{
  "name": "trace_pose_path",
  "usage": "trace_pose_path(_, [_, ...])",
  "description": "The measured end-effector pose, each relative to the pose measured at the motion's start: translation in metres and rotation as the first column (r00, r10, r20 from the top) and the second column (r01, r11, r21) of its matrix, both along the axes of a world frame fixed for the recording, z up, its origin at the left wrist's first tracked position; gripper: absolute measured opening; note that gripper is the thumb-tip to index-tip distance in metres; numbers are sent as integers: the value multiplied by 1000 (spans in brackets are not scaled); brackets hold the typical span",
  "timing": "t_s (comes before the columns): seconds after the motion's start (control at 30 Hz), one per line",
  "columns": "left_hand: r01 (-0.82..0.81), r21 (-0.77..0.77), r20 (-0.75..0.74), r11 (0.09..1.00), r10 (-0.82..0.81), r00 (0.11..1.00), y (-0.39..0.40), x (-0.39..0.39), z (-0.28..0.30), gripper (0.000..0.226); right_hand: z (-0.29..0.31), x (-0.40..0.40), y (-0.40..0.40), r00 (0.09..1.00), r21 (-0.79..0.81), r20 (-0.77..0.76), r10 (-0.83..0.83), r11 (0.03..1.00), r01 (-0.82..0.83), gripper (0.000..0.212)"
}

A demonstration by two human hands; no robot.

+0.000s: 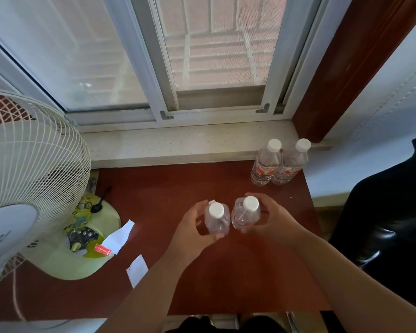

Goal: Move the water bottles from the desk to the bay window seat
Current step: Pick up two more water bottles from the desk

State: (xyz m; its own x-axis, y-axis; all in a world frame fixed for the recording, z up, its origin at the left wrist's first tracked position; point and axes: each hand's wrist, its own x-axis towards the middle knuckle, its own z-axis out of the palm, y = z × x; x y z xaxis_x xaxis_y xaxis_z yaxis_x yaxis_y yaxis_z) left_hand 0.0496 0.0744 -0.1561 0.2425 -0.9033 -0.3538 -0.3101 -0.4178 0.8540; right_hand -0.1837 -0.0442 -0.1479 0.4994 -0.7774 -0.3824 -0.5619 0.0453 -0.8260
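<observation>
Two clear water bottles with white caps stand upright side by side near the middle of the red-brown table (173, 188), almost touching. The left hand (192, 230) curls its fingers and thumb round the left bottle (217, 218), and the right hand (271, 218) wraps round the right bottle (246, 213) in the same way. Whether their bases rest on the table or are just lifted cannot be told.

Two more capped bottles, the far left bottle (265, 163) and the far right bottle (291, 162), stand touching each other at the table's far right corner, against the edge of the pale speckled window seat (178, 143), which runs along the table's far edge below a sliding window (202, 56).

At the table's left edge stands a white fan (31, 164) on a pale green base (65, 260); a black spoon (99, 204) lies on that base. Two white paper slips (120, 236) lie just beside it. A dark chair (382, 224) is beyond the right edge.
</observation>
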Motion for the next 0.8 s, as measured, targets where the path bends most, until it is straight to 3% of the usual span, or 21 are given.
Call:
trace_pose_path(0.23, [13,-22,-13,1000,-13,1000,-4,-7,-10,85,-13,7,5,995,-22,62,-79,996,81,79])
trace_pose_path(0.47, [-7,-42,22,999,8,1000,-6,-12,0,72,-4,4,6,995,-14,46,-92,996,93,78])
trace_pose_path(0.8, [4,-206,147,979,27,989,-10,-10,95,78,87,0,11,987,-124,134,-92,986,109,76])
